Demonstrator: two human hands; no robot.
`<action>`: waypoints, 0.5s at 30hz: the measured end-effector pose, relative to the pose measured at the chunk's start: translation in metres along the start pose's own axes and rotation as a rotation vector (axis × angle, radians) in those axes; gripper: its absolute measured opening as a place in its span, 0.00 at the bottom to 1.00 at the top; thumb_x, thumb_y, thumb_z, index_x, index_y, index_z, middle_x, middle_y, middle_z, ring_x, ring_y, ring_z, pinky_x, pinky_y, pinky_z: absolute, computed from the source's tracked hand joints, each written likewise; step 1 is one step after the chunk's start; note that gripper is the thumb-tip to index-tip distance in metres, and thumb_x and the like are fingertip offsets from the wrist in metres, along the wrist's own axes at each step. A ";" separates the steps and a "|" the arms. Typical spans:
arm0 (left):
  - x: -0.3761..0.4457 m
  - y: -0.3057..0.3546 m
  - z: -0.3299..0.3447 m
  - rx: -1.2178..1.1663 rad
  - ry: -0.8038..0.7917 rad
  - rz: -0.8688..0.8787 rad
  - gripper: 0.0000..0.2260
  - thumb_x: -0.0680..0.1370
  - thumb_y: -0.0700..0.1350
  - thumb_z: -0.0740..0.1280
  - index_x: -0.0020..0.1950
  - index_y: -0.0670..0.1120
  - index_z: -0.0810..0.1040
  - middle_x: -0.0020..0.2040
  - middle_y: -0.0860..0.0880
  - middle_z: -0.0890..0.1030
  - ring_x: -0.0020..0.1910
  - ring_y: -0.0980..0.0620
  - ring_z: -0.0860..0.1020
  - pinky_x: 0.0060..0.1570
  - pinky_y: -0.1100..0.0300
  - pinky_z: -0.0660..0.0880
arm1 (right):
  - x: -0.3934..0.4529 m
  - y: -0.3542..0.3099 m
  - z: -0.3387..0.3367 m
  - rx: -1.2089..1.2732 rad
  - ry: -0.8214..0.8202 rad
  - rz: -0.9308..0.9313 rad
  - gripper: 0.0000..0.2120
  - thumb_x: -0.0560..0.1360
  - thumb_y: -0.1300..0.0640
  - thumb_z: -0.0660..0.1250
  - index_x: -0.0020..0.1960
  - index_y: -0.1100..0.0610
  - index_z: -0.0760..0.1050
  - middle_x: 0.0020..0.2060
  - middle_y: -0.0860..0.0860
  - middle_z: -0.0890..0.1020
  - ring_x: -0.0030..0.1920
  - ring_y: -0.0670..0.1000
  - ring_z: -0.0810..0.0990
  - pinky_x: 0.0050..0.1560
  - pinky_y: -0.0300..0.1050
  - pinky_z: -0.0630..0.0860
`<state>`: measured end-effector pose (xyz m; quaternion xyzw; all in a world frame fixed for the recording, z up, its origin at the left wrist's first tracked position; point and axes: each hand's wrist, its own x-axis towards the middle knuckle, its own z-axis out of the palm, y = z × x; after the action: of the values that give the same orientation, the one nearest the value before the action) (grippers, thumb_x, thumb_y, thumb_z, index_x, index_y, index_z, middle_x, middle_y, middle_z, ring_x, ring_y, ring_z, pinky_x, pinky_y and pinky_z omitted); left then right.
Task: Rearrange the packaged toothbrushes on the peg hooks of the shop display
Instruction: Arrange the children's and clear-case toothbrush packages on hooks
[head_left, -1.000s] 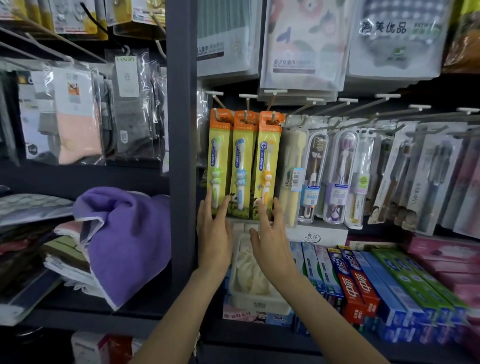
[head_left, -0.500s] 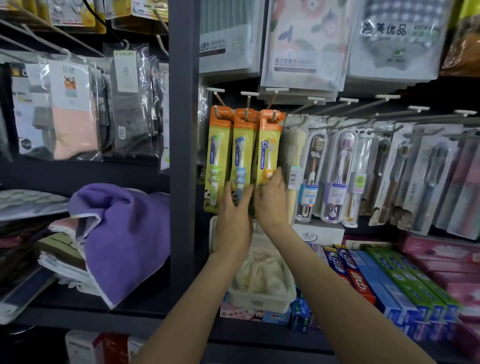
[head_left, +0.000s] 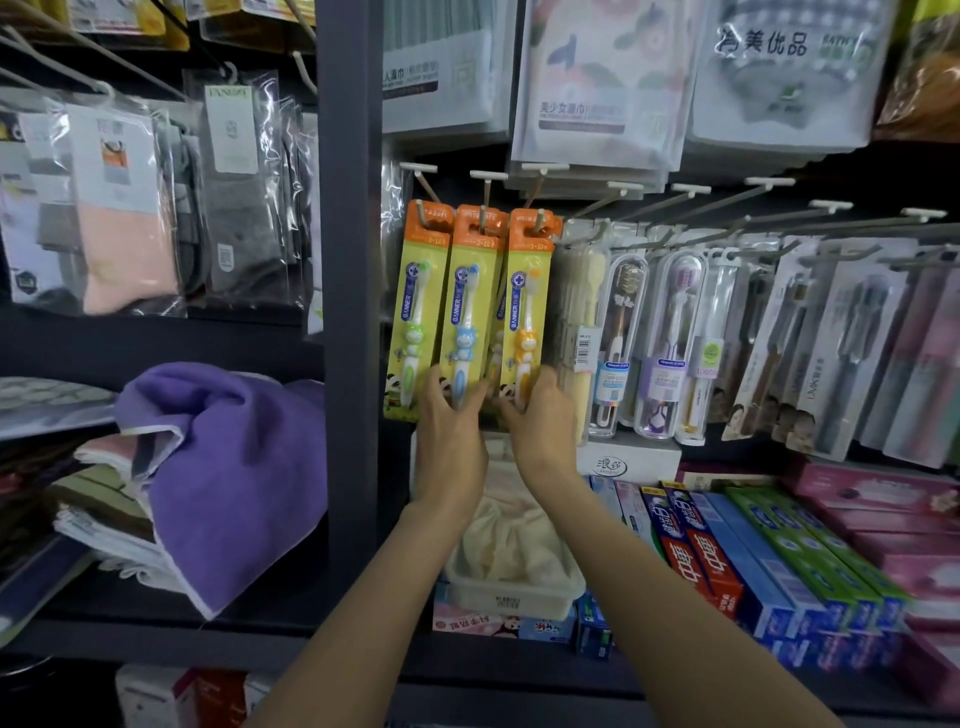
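Three yellow and orange children's toothbrush packs hang side by side on peg hooks (head_left: 487, 192): a green-brush pack (head_left: 413, 312), a blue-brush pack (head_left: 464, 306) and an orange-brush pack (head_left: 527, 306). More packs hang behind them. My left hand (head_left: 451, 431) grips the bottom end of the blue-brush pack, thumb on its left edge. My right hand (head_left: 543, 421) grips the bottom end of the orange-brush pack, and its fingers cover the lower corner. Both pack bottoms are hidden behind my hands.
Clear-cased toothbrushes (head_left: 670, 338) and further packs fill the hooks to the right. Toothpaste boxes (head_left: 727, 561) lie below right. A white bin with cream cloth (head_left: 511, 597) sits under my wrists. A dark upright post (head_left: 348, 312) and a purple towel (head_left: 223, 467) stand at the left.
Both hands rose from below the packs onto their lower ends. They closed in together on the blue-brush and orange-brush packs, then settled a little lower and apart, one on each.
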<state>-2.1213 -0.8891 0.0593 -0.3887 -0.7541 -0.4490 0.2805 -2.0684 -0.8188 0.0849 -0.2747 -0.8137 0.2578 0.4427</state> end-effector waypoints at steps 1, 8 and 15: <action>-0.001 -0.002 -0.001 0.031 -0.030 0.000 0.22 0.80 0.49 0.59 0.73 0.49 0.59 0.73 0.49 0.58 0.71 0.50 0.59 0.67 0.58 0.61 | -0.002 0.001 -0.001 -0.009 0.008 -0.015 0.14 0.75 0.57 0.67 0.54 0.62 0.67 0.44 0.55 0.77 0.42 0.51 0.73 0.36 0.41 0.64; -0.007 -0.005 0.000 -0.017 -0.113 -0.068 0.22 0.78 0.34 0.59 0.71 0.49 0.66 0.76 0.44 0.44 0.75 0.47 0.45 0.69 0.58 0.55 | -0.008 0.004 0.002 -0.013 0.029 -0.028 0.16 0.72 0.58 0.70 0.54 0.61 0.66 0.44 0.58 0.79 0.45 0.57 0.76 0.43 0.53 0.73; -0.016 -0.004 -0.002 0.041 -0.066 0.010 0.23 0.75 0.29 0.60 0.69 0.44 0.69 0.76 0.41 0.51 0.75 0.43 0.52 0.67 0.53 0.63 | -0.007 0.007 0.005 -0.020 0.010 -0.007 0.18 0.74 0.61 0.67 0.60 0.64 0.65 0.52 0.61 0.78 0.53 0.60 0.76 0.51 0.55 0.73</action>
<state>-2.1158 -0.8971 0.0455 -0.4014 -0.7699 -0.4191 0.2655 -2.0681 -0.8188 0.0737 -0.2774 -0.8149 0.2468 0.4450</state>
